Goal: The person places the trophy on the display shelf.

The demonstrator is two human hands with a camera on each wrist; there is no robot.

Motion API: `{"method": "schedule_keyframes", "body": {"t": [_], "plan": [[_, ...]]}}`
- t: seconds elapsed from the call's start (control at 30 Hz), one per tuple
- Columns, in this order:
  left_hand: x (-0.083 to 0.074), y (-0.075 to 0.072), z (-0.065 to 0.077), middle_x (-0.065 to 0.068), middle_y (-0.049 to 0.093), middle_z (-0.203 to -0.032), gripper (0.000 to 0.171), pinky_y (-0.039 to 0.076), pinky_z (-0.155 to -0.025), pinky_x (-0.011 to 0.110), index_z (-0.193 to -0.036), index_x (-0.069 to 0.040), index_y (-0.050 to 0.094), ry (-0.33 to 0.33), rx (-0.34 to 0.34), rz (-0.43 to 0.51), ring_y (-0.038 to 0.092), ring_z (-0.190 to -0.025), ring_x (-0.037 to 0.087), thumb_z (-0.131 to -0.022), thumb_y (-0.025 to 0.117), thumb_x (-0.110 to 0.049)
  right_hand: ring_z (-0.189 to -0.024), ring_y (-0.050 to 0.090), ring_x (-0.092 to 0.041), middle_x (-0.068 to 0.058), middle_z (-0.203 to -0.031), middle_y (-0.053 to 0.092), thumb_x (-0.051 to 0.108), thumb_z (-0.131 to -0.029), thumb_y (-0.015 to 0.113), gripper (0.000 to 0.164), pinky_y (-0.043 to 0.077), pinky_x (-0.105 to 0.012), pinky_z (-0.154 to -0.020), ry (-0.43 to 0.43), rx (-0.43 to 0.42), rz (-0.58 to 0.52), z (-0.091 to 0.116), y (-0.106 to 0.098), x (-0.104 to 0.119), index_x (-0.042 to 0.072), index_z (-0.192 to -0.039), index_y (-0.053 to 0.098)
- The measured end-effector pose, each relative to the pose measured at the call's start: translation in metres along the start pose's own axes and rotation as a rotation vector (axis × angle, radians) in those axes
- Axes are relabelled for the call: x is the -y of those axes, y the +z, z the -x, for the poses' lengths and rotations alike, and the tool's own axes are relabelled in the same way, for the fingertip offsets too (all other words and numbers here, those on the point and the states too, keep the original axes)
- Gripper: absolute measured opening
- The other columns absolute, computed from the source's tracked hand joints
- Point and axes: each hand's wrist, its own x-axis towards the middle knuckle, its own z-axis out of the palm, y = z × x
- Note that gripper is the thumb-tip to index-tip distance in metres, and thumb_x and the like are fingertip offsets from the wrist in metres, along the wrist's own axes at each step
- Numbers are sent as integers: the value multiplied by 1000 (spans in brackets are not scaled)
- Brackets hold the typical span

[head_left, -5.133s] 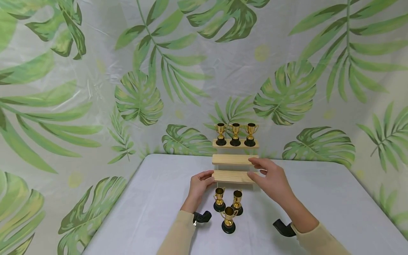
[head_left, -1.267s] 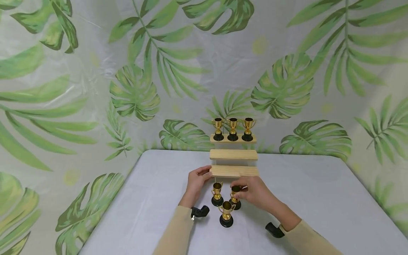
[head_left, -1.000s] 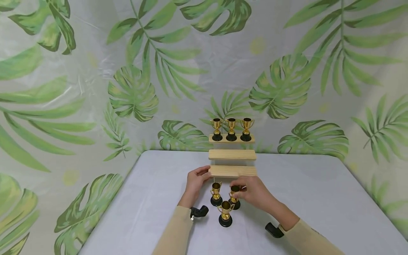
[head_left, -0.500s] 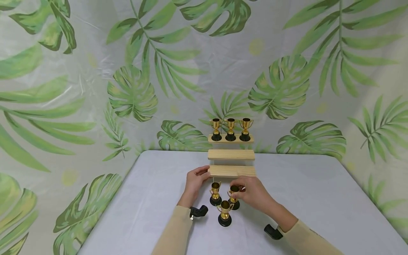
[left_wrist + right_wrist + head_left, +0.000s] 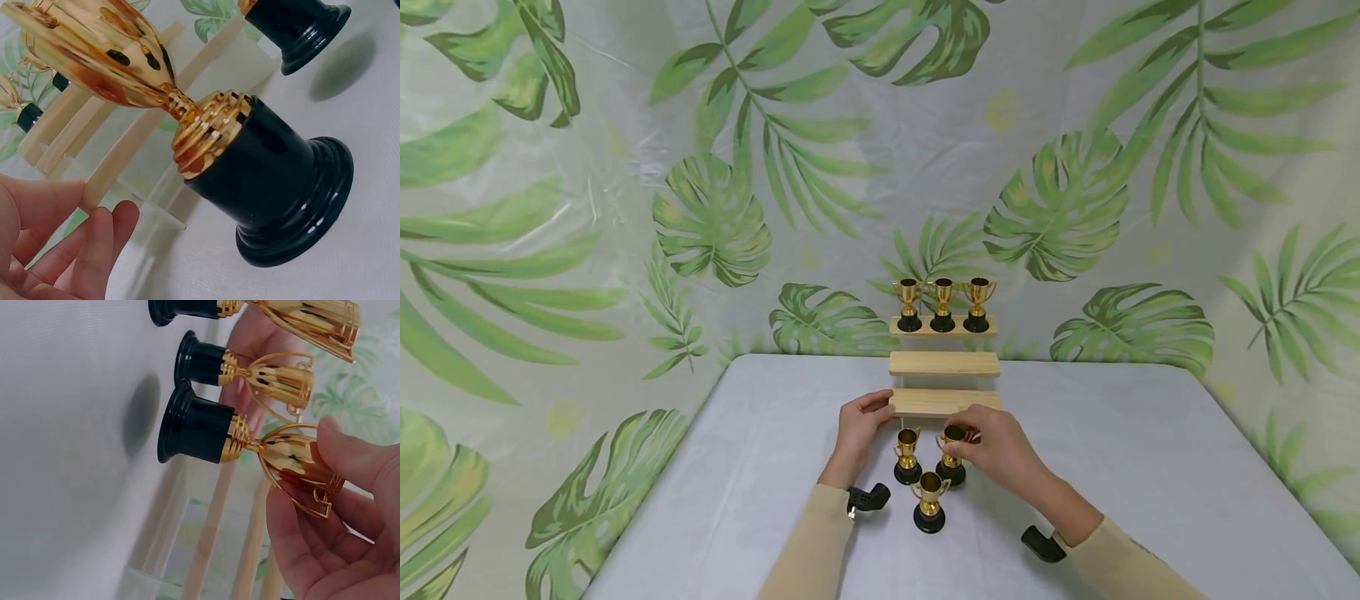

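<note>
My right hand [image 5: 1000, 442] pinches a small gold trophy cup [image 5: 951, 472] with a black base by its bowl. In the right wrist view, thumb and fingers close on this trophy [image 5: 287, 453], and its base hangs just above its shadow. My left hand [image 5: 859, 427] pinches the left end of the lowest board [image 5: 125, 150] of a three-step wooden display stand [image 5: 944, 364]. Two more trophies stand upright on the cloth: one at the left [image 5: 907, 454] and one in front [image 5: 929, 508]. A trophy [image 5: 262, 169] fills much of the left wrist view.
Three matching trophies [image 5: 943, 308] stand in a row on the stand's top board. A white cloth [image 5: 1120, 467] covers the table. Behind it hangs a leaf-print curtain [image 5: 820, 208]. Black wrist devices [image 5: 868, 497] sit on both wrists.
My right hand has come down from the stand, taken hold of the right trophy, and just now raised it slightly off the cloth. My left hand stays at the board's end.
</note>
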Motion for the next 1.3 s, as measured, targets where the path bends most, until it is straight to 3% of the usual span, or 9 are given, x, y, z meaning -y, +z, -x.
{"method": "schedule_keyframes", "body": {"t": [0.73, 1.3], "plan": [[1, -2, -4, 15, 72, -107, 28, 59, -86, 39, -115, -1, 74, 0, -10, 5, 71, -90, 20, -87, 76, 0, -76, 59, -4, 12, -91, 66, 26, -81, 87, 27, 55, -26, -66, -58, -66, -5, -5, -17, 8, 16, -104, 76], [1, -2, -3, 15, 73, -104, 25, 61, -80, 35, -112, 0, 75, 29, -19, 19, 72, -87, 20, -87, 75, 2, -78, 63, -7, 6, -93, 70, 25, -81, 87, 30, 56, -26, -66, -36, -105, -14, -18, -27, 15, 13, -106, 77]]}}
